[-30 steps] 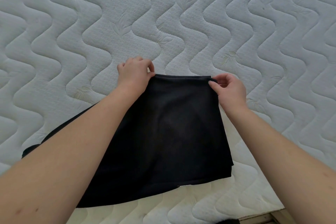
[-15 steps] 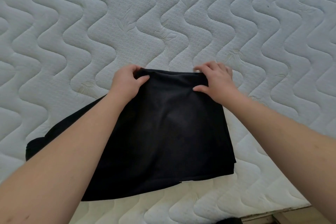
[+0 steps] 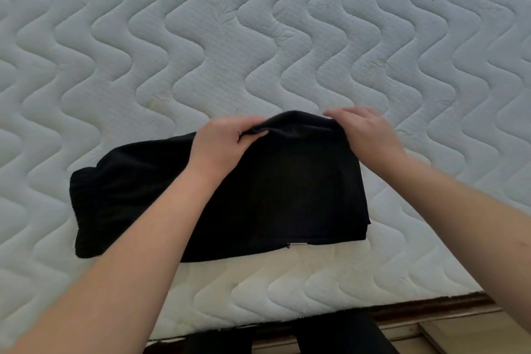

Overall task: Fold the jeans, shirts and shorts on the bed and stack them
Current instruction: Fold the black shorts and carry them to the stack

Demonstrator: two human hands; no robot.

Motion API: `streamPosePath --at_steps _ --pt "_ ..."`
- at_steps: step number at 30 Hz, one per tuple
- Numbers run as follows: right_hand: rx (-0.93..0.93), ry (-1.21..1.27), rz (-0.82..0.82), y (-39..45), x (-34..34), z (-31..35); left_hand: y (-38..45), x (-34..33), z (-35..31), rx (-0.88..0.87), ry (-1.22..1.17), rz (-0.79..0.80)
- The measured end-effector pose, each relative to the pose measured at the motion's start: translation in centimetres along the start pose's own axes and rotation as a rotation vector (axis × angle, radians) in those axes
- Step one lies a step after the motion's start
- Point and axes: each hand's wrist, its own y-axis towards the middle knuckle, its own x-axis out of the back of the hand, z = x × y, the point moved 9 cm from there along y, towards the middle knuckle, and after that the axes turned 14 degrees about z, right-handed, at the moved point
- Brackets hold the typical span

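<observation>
A black garment (image 3: 287, 195) lies partly folded on the white quilted mattress (image 3: 258, 37), near its front edge. A small white label shows at its near hem. My left hand (image 3: 227, 141) pinches the far left corner of the folded fabric between thumb and fingers. My right hand (image 3: 365, 132) grips the far right corner, fingers curled over the edge. The far edge bulges up between the two hands. A loose part of the garment spreads out to the left under my left forearm.
The mattress stretches bare beyond and beside the garment. Its front edge and a wooden bed frame (image 3: 431, 310) run along the bottom. My dark-clothed legs (image 3: 330, 336) stand against the frame.
Both hands drew the far edge closer together and slightly toward me, so it now bunches upward. The view tilted down, showing more of the bed's front edge.
</observation>
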Motion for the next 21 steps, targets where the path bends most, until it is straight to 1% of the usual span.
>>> streamPosePath --at_steps 2,4,6,10,14,18,20,21 --pt "0.084 -0.147 -0.032 -1.9 -0.7 0.9 -2.2 -1.4 -1.0 -0.086 0.112 -0.019" --pt "0.106 -0.215 -0.044 -3.5 -1.5 1.5 -4.3 -3.2 -1.3 -0.147 0.276 -0.037" --pt "0.093 -0.248 -0.025 -4.7 -2.6 2.0 -5.9 -5.4 -0.7 -0.157 0.384 -0.026" --pt "0.004 -0.320 0.080 -6.2 -5.4 2.4 -8.1 -9.5 0.4 -0.124 0.476 -0.009" --pt "-0.108 -0.289 0.158 -6.6 -6.9 2.3 -8.7 -12.6 1.7 0.002 0.535 0.046" --pt "-0.198 -0.232 0.269 -7.4 -8.2 2.3 -9.6 -13.7 3.2 0.047 0.588 0.143" --pt "-0.237 -0.194 0.243 -7.4 -7.3 2.6 -9.8 -13.5 3.0 0.038 0.579 0.159" --pt "-0.260 -0.154 0.181 -7.5 -6.4 2.8 -9.7 -12.8 2.7 0.017 0.553 0.123"
